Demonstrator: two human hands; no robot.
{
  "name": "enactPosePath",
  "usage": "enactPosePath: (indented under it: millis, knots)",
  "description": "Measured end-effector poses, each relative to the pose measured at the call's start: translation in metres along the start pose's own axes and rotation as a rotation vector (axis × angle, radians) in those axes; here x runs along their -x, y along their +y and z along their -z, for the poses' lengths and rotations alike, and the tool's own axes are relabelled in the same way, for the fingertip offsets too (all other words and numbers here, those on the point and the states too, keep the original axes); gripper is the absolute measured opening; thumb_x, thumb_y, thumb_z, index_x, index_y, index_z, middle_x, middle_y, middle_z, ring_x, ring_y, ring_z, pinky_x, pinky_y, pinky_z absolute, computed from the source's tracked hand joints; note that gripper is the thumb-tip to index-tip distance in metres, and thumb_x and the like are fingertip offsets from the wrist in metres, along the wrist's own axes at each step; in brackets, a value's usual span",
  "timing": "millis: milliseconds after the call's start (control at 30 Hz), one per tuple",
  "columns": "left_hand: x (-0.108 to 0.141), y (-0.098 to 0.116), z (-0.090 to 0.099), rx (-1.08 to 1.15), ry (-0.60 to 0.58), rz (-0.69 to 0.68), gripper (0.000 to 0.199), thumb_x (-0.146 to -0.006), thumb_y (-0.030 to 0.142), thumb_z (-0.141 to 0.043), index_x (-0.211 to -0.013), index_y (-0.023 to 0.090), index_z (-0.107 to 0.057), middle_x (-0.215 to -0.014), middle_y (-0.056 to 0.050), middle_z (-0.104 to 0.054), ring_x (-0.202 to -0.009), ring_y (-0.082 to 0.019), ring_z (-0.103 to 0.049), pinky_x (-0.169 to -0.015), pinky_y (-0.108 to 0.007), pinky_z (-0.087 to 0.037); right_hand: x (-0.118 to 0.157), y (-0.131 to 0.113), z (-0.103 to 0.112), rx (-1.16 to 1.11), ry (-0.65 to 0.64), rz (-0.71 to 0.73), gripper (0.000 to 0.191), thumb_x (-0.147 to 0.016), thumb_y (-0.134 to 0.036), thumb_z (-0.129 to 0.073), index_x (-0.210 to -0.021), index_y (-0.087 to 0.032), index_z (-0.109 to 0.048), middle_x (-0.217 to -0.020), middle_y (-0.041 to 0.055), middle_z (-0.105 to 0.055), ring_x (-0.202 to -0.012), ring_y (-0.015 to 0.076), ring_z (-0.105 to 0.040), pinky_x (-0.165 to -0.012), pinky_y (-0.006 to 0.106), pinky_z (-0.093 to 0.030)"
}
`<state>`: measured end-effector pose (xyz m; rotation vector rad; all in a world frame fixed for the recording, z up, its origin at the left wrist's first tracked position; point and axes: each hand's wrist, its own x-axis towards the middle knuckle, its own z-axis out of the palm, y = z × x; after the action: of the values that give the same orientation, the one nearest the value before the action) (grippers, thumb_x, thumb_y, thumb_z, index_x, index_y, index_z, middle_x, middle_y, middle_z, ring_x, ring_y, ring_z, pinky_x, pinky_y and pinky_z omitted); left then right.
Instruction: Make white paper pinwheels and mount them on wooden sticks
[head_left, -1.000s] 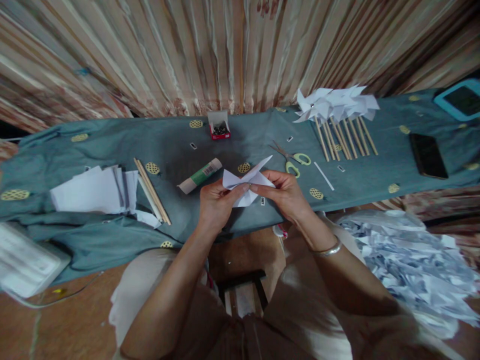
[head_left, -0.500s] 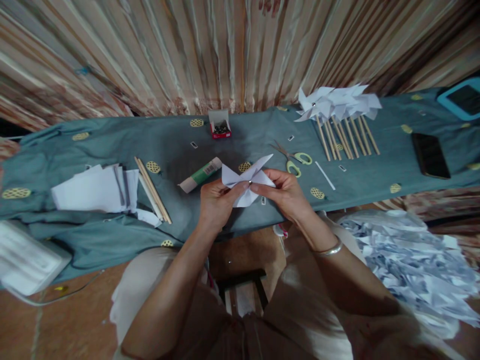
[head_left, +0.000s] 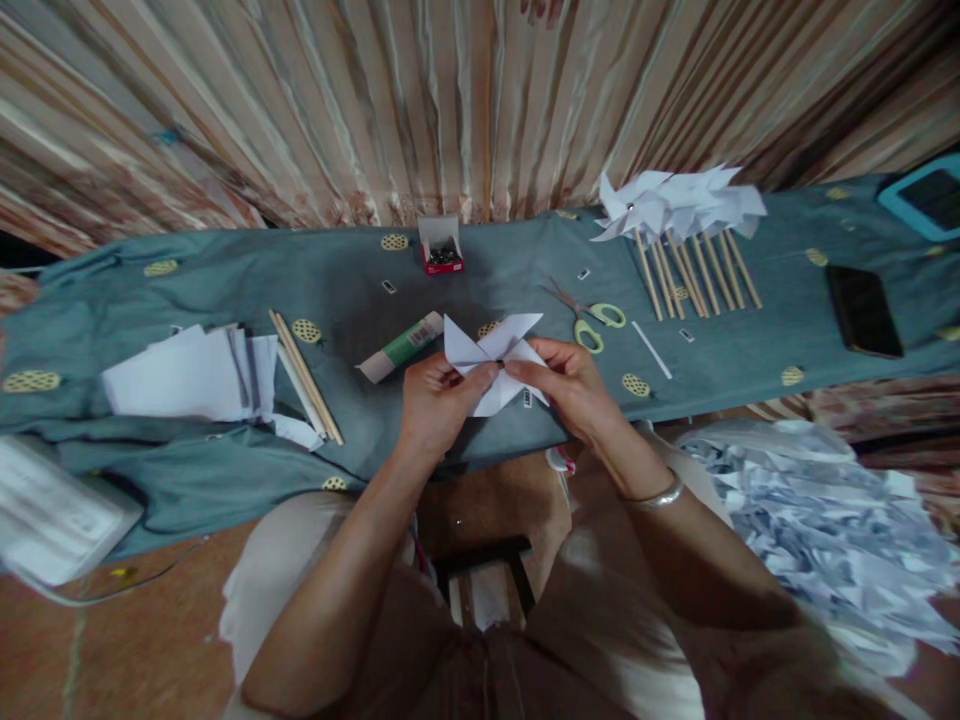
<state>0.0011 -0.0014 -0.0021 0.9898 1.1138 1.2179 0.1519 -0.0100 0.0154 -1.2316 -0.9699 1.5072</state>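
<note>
Between my two hands is a white paper pinwheel [head_left: 514,337], held over the near edge of the cloth-covered table. My left hand [head_left: 435,405] grips it from the left, thumb at the centre. From the other side my right hand [head_left: 564,382] pinches it, with the thumb also close to the centre. A small dark pin shows between the two thumb tips; the fingers behind the paper are hidden. Just left of the pinwheel lies a green and white glue stick [head_left: 405,345]. Green-handled scissors [head_left: 589,318] rest to its right.
Behind stands an open red box of pins [head_left: 442,255]. Finished pinwheels on sticks [head_left: 686,240] lie back right, near a phone [head_left: 864,310]. Paper sheets [head_left: 187,375] and loose sticks [head_left: 307,380] are at left. A bag of paper pieces [head_left: 840,530] sits at lower right.
The pinwheel has turned and tilted slightly in my fingers, and its upper right blade sits a little lower. Both hands keep their hold; the table things stay put.
</note>
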Motion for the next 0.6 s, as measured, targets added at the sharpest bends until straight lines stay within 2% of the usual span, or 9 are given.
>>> enactPosePath:
  millis: [300,500,600]
  knots:
    - [0.0003,0.0021,0.0004,0.037,-0.006,0.040,0.035,-0.049,0.043,-0.089,-0.066,0.017,-0.074,-0.065,-0.001,-0.073,-0.057,-0.014,-0.062,-0.054,-0.025,-0.051,-0.0017,0.0015,-0.0001,0.034,-0.017,0.021,0.039,-0.056,-0.051,-0.085,-0.057,-0.019,-0.063,-0.058,-0.0044,-0.063,-0.053,0.0078,-0.048,-0.052,0.023,-0.040]
    - [0.0005,0.0024,0.0008,0.062,-0.061,0.062,0.036,-0.052,0.043,-0.088,-0.074,0.017,-0.076,-0.073,-0.002,-0.075,-0.064,-0.015,-0.064,-0.063,-0.028,-0.053,-0.0036,0.0022,0.0023,-0.019,-0.002,0.018,0.031,-0.056,-0.045,-0.087,-0.060,-0.020,-0.069,-0.062,-0.0032,-0.069,-0.055,0.0089,-0.054,-0.057,0.024,-0.045]
    - [0.0006,0.0047,0.0036,0.030,-0.075,0.046,0.035,-0.059,0.048,-0.084,-0.074,0.017,-0.074,-0.071,-0.001,-0.072,-0.064,-0.015,-0.063,-0.063,-0.027,-0.052,-0.0051,0.0027,0.0042,-0.033,0.018,0.017,0.028,-0.056,-0.044,-0.087,-0.062,-0.021,-0.071,-0.064,-0.0027,-0.071,-0.055,0.0099,-0.055,-0.057,0.025,-0.046]
